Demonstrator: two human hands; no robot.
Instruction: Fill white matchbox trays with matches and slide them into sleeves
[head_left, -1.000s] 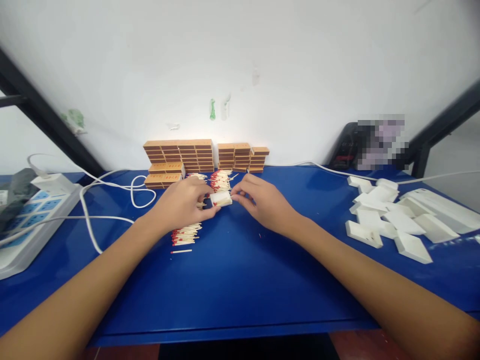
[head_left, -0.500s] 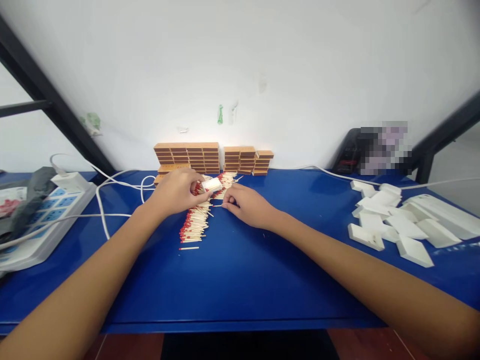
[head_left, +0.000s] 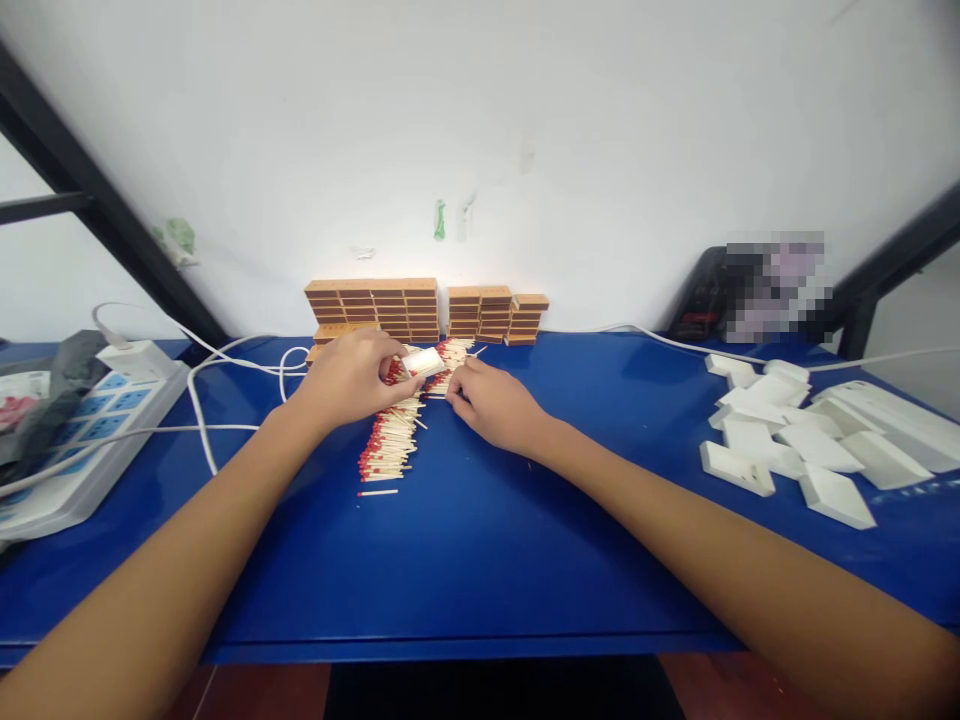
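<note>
My left hand (head_left: 346, 378) grips a small white matchbox tray (head_left: 424, 362) between thumb and fingers, tilted over a pile of red-headed matches (head_left: 390, 440). Some matches seem to lie inside the tray. Close to its right, my right hand (head_left: 496, 405) has its fingers pinched at the pile's edge; whatever is between the fingertips is hidden. The pile runs from behind the hands toward me along the left. One loose match (head_left: 379, 492) lies apart at the pile's near end.
Stacked brown matchboxes (head_left: 375, 310) stand against the wall, with a shorter stack (head_left: 480, 315) beside them. Several white trays (head_left: 750, 435) are heaped at right. A power strip (head_left: 112, 425) and white cables (head_left: 196, 400) lie at left. A black object (head_left: 697, 295) leans at the back right.
The match that stuck out by my right fingertips no longer shows there, and that hand has moved up slightly. My left hand keeps the tray in about the same place.
</note>
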